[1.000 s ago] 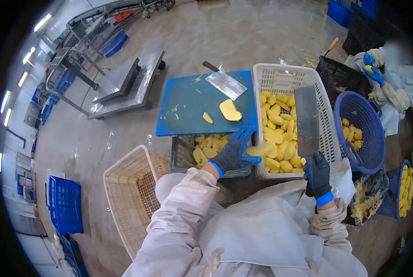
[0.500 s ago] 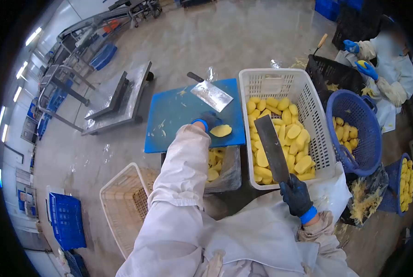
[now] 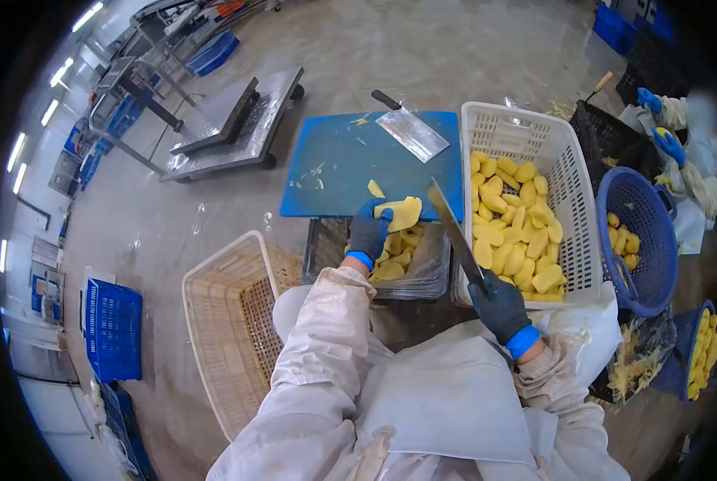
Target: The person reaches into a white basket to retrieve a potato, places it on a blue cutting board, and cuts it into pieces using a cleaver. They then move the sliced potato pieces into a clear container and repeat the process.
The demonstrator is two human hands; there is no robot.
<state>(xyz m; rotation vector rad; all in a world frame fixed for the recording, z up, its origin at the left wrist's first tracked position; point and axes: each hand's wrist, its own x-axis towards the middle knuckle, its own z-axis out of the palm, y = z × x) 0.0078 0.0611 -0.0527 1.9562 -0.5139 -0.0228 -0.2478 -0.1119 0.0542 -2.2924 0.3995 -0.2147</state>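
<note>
Near the front edge of the blue cutting board [image 3: 342, 172], my gloved left hand [image 3: 369, 231] is closed on a peeled yellow potato piece [image 3: 401, 213]. A smaller potato piece [image 3: 376, 189] shows just beyond its fingertips. Below that hand, more potato pieces [image 3: 392, 260] lie in a plastic-lined crate [image 3: 430, 272]. My gloved right hand [image 3: 498, 309] grips a cleaver [image 3: 457, 236], its blade pointing up and left between the board and the white crate [image 3: 571, 180]. A second cleaver [image 3: 413, 133] rests flat at the back of the board.
Peeled potatoes [image 3: 519, 232] fill the white crate's bottom. A beige basket [image 3: 234, 321] stands at left, with a wheeled metal scale [image 3: 246, 128] beyond it. Right are a purple basket [image 3: 663, 256] of potatoes and a co-worker in blue gloves [image 3: 669, 146]. A blue basket [image 3: 116, 329] sits far left.
My left hand has lifted off the board toward me, over the lined crate, with a potato piece in it. The cleaver in my right hand has shifted left, and the view has turned.
</note>
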